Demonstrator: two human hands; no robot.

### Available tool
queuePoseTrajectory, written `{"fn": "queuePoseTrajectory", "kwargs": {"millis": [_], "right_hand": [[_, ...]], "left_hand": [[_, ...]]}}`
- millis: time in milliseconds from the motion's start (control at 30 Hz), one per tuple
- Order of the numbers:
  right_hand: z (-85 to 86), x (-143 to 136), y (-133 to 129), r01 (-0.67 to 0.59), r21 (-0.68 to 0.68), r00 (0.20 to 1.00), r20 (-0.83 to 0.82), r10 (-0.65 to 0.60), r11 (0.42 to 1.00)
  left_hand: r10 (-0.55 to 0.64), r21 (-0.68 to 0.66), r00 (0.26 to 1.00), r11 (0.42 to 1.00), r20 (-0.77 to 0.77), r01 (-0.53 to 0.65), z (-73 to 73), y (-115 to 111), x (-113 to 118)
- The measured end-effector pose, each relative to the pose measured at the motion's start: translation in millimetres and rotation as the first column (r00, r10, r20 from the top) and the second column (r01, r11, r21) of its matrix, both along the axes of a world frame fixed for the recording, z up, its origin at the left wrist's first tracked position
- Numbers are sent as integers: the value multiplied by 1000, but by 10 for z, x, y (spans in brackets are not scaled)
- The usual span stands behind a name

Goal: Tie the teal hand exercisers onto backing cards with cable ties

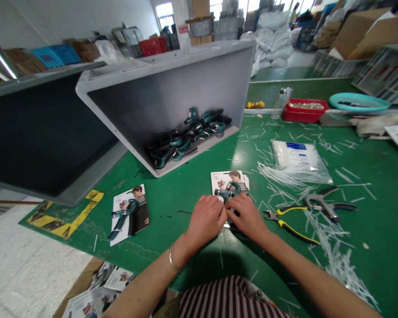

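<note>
- Left hand (208,215): fingers curled tightly inward over the lower part of a tool (238,189); what they pinch is hidden.
- Right hand (246,214): fingers bent, tips close against the left hand; its hold cannot be told.
- Tool: teal and black, lying on a printed card (219,177) upon the green table (172,185).
- Left: second card (142,216) bearing a similar tool (132,206).
- Right: yellow-handled pliers (279,213), loose white ties (278,176).
- Behind: tilted grey bin (219,75) containing more tools (177,142).

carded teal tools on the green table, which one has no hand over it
The carded tool at picture left, near the yellow-and-black tape; the left hand and right hand partly cover the other carded tool.
</note>
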State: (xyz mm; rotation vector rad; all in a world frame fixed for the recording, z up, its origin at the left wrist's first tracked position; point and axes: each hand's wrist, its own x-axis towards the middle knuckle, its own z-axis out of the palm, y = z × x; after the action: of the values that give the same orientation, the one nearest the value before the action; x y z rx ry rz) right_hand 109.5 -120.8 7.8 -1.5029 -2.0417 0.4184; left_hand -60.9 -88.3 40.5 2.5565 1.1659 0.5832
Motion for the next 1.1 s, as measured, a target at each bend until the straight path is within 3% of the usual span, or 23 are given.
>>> {"fn": "queuePoseTrajectory", "kwargs": {"millis": [100,233,400,500,600,667,700,767,833,867,900,933,967,1033,1100], "right_hand": [[-25,12,-42,17,1,1000,-1,-17,1000],[-87,33,-55,13,-2,981,-192,-13,1000],[-208,-58,58,-34,29,909,-413,43,999],[-187,6,65,1,40,893,-449,17,999],[-119,432,-126,5,34,973,-232,3,999],[-133,914,-341,12,-8,999,45,-11,1000],[-170,1176,-446,21,-42,979,202,-12,999],[-278,1650,-601,90,-50,887,458,-58,995],[-368,1961,-654,81,-63,813,581,-30,995],[-384,2042,-646,50,-70,796,605,2,996],[-375,2079,-621,11,-72,794,607,36,997],[-342,2081,-589,-25,-74,808,586,64,997],[-291,2058,-556,-43,-83,836,542,81,996],[-165,1969,-506,-5,-149,921,385,62,989],[-55,1843,-487,71,-302,988,156,-24,951]], "left_hand": [[-19,-47,995,999,100,24,-17,-45,0],[37,-158,974,987,223,-2,-246,-100,-109],[148,-30,978,989,146,-145,-591,-100,-154],[156,-26,974,988,165,-154,-587,-57,-159],[223,-208,921,965,321,-161,-412,-5,-259],[377,-427,792,889,480,-165,-272,46,-352],[469,-551,700,825,539,-128,-212,79,-388],[615,-767,555,638,561,69,-129,154,-410],[676,-863,537,405,504,301,-99,226,-349],[681,-873,553,313,481,374,-102,253,-293],[679,-874,566,260,468,411,-115,270,-227],[680,-872,563,253,469,420,-138,276,-158],[683,-866,547,285,485,412,-170,270,-92],[677,-843,506,390,535,369,-258,230,12],[659,-825,499,482,563,294,-371,175,71]]}}
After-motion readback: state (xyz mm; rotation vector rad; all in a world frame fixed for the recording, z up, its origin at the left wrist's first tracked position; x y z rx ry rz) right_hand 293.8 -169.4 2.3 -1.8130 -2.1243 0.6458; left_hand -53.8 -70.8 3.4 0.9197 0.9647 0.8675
